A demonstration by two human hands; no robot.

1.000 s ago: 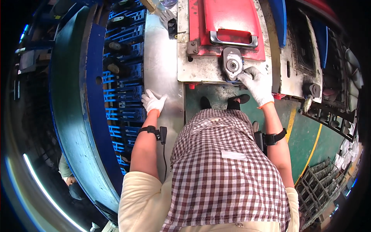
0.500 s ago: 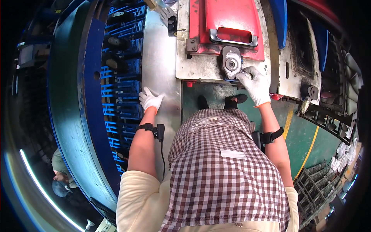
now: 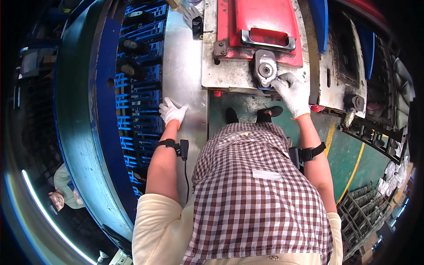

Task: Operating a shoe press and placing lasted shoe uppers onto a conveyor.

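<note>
Against the curled, possibly pinching fingers of the white-gloved right hand (image 3: 292,93), the grey, round-hubbed metal fitting (image 3: 265,69) sits unshifted, suggesting steady contact, the white-gloved left hand (image 3: 172,111) spread over the silver metal counter (image 3: 185,57).

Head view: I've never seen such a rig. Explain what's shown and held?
No robot: a fisheye camera on a person's head looks down, so picture left is their left. The brown-checked apron is theirs. The white-gloved left hand rests open on a silvery metal surface, where a grey glove lies farther up. The white-gloved right hand touches the near end of a grey metal piece with a round hub, in front of a red lid. Whether it grips is unclear.
</note>
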